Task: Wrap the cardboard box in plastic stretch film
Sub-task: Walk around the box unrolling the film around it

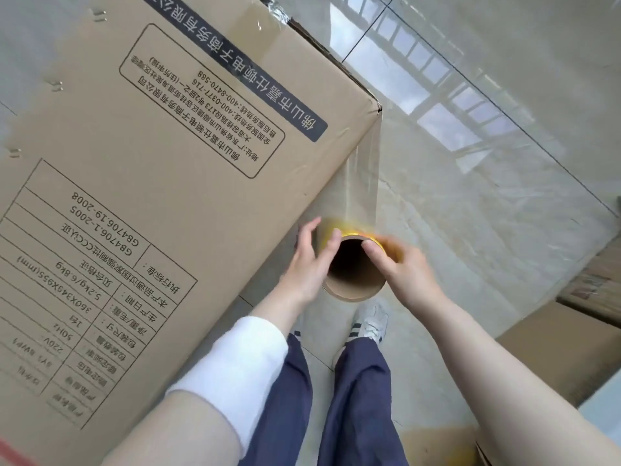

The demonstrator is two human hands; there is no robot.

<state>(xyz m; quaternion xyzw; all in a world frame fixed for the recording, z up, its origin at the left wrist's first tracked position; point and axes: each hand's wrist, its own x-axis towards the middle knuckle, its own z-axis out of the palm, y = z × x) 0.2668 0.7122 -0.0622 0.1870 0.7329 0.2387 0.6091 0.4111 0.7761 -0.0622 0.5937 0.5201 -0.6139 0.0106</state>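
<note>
The cardboard box (141,183) is standing on the floor and is filling the left half of the view, its printed face being seen upside down from above. A glossy tiled floor (487,169) is being lit from a window, whose frame is being mirrored in the tiles; more brown cartons (571,351) are being kept at the right edge. A sheet of clear stretch film (364,183) is being held taut between the box's near corner and the roll (353,267), which is being carried upright just beside the box, its hollow core facing the camera. The left hand (309,264) is being pressed against the roll's left side, fingers extended and thumb on the rim. The right hand's (400,267) grip is being closed on the right rim, thumb hooked inside the core. Both forearms are being stretched forward above the trouser legs and a white shoe (369,322).
</note>
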